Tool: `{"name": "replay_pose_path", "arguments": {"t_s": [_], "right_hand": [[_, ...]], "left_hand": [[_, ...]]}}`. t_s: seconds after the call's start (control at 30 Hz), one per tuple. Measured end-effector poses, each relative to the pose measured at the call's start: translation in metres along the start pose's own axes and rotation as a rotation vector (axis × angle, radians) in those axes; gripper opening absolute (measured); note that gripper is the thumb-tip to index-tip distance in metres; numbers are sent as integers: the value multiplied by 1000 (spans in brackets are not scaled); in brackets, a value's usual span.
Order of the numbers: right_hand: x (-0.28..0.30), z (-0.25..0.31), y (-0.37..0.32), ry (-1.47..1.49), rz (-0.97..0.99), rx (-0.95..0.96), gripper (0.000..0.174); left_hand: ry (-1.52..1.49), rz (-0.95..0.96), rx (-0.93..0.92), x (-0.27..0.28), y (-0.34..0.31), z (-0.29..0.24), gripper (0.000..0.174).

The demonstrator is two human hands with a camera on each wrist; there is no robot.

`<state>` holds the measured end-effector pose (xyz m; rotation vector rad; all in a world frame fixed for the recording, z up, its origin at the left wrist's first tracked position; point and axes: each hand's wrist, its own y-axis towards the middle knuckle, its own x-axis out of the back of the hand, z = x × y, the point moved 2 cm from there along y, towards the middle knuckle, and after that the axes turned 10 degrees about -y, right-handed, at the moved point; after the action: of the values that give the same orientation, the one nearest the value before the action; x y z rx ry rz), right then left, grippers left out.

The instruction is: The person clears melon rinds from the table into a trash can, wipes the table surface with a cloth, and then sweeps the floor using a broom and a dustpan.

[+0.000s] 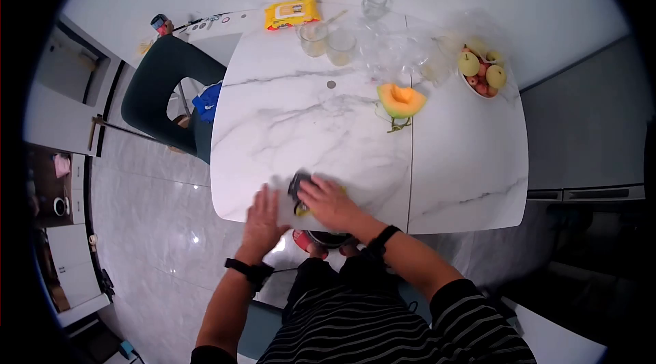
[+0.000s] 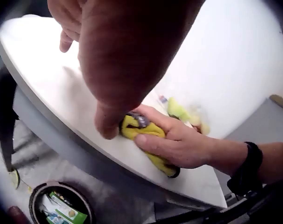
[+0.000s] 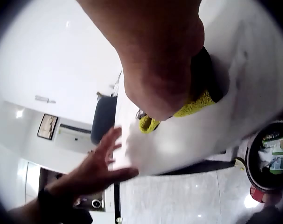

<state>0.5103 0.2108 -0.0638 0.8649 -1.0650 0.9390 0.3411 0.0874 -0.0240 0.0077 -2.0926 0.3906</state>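
Note:
A bunched yellow and dark grey cloth (image 1: 298,185) lies on the white marbled table (image 1: 301,118) near its front edge. My right hand (image 1: 330,203) grips it; in the left wrist view the thumb of that hand (image 2: 183,144) lies over the yellow side of the cloth (image 2: 153,144). Just left of the cloth is my left hand (image 1: 264,222), fingers spread and holding nothing. The right wrist view shows this left hand (image 3: 101,163) by the table edge, while the right hand (image 3: 160,70) covers part of the cloth (image 3: 197,105).
A cut melon piece (image 1: 402,101) and a bowl of fruit (image 1: 482,84) stand toward the right. Behind are clear plastic bags (image 1: 403,49), glasses (image 1: 340,47) and a yellow wipes pack (image 1: 292,14). A chair (image 1: 160,90) is at left; a bin (image 2: 36,198) sits below the edge.

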Motion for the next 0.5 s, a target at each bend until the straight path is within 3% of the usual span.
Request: {"name": "replay_pose_path", "arguments": {"t_s": [0.03, 0.1, 0.23, 0.27, 0.37, 0.47, 0.5], "right_hand": [[-5, 9, -11, 34, -31, 56, 46], [8, 17, -27, 0, -40, -10, 46], [40, 16, -52, -23, 28, -100, 45], [41, 15, -54, -8, 59, -109, 43], [40, 7, -49, 12, 40, -89, 62], [30, -8, -27, 128, 23, -201, 37], [30, -16, -14, 90, -37, -176, 37]], "left_hand": [[-37, -2, -83, -2, 3, -21, 99], [-113, 82, -140, -6, 4, -52, 98], [-40, 25, -181, -41, 5, -58, 85], [-3, 14, -195, -40, 7, -61, 70], [220, -74, -321, -35, 23, -61, 51], [28, 125, -142, -20, 49, -58, 33], [50, 68, -159, -13, 59, -55, 23]]}}
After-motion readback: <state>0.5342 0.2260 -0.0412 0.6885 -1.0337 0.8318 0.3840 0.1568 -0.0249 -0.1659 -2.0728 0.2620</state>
